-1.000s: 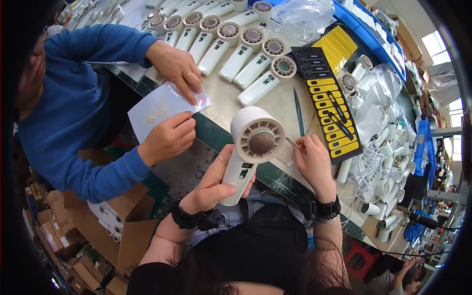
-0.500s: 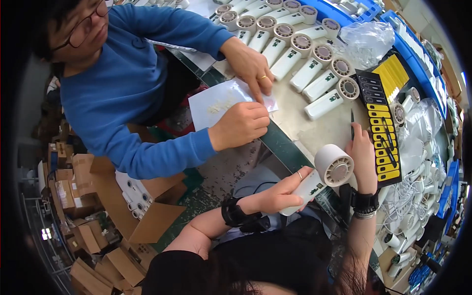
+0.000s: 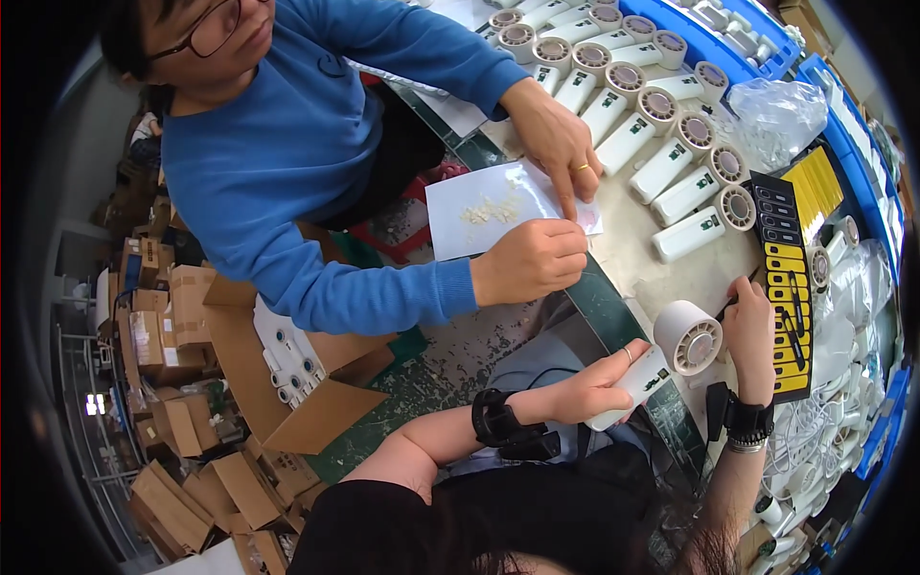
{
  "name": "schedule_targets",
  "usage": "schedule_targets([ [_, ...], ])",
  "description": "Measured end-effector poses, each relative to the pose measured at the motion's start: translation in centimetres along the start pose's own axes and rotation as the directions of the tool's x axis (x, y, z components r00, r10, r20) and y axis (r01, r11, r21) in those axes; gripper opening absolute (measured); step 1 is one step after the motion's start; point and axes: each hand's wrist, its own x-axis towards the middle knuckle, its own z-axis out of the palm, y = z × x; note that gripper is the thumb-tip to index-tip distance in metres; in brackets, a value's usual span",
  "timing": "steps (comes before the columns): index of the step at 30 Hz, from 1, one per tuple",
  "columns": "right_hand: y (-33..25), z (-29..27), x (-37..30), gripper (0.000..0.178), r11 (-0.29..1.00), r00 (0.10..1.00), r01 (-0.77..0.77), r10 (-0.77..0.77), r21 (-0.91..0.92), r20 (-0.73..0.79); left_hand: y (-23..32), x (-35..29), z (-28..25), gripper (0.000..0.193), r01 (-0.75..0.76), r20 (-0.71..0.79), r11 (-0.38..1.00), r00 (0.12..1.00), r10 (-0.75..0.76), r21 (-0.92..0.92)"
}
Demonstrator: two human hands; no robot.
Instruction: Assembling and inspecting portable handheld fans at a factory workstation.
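My left hand (image 3: 599, 388) is closed around the handle of a white handheld fan (image 3: 640, 380). The fan's round, grilled head points up and to the right, over the green table edge. Just right of that head, my right hand (image 3: 749, 321) is closed on a slim black tool (image 3: 725, 309), perhaps tweezers; its dark tip points left, and the rest is hidden by the fingers. Beside my right hand lies a black sheet with yellow label shapes (image 3: 788, 321). Several more white handheld fans (image 3: 692, 237) lie in rows farther back.
Across the corner, a person in a blue sleeve (image 3: 374, 297) presses on a white sheet (image 3: 450, 216) bearing small pale pieces. Clear plastic bags (image 3: 778, 110) and blue trays (image 3: 704, 38) stand at the back right. An open carton (image 3: 331, 417) with white parts sits at left.
My right hand has turned the slim black tool from pointing up to pointing left, close to the fan head. My left hand still holds the fan. The whole view has shifted.
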Motion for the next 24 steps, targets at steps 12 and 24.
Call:
schedule_targets([
  [12, -0.3, -1.5, 1.2, 0.012, 0.956, 0.968, 0.236, -0.217, -0.174, 0.123, 0.0, 0.3, -0.3, 0.064, 0.003, 0.009, 1.0, 1.0, -0.003, 0.003],
  [24, 0.1, -4.3, -0.1, 0.009, 0.927, 0.973, 0.231, -0.222, 0.297, -0.063, 1.1, -0.1, -0.1, 0.065, -0.042, -0.033, 0.986, 0.999, 0.037, -0.159],
])
